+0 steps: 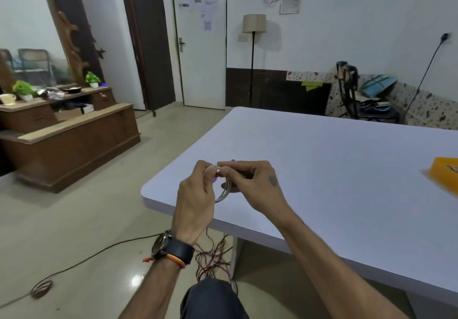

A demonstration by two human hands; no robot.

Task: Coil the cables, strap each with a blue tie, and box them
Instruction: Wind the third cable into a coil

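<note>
Nearest, a knee in dark cloth (213,299) sits below both forearms, with a tangle of thin reddish-brown wire (213,256) hanging between it and the left wrist, which wears a dark wristwatch (171,245) and an orange thread band. Just above, both hands meet over the near corner of the white table (334,170). The left hand (195,199) curls its fingers round the left side of a small coiled white cable (224,191), thumb and forefinger pinching the top of the loop. The right hand (252,187) pinches the same spot from the other side, fingertips touching those of the left, its other fingers folded behind the coil. A speck of blue shows just under the pinch; whether it is the tie cannot be told. Well right of the grip, an orange box (446,172) lies at the table's edge, partly cut off. Left of the hands, a black cord (99,251) runs over the tiled floor. Farther off stand a wooden cabinet (74,140), a floor lamp (253,46) and a white door (200,46).
</note>
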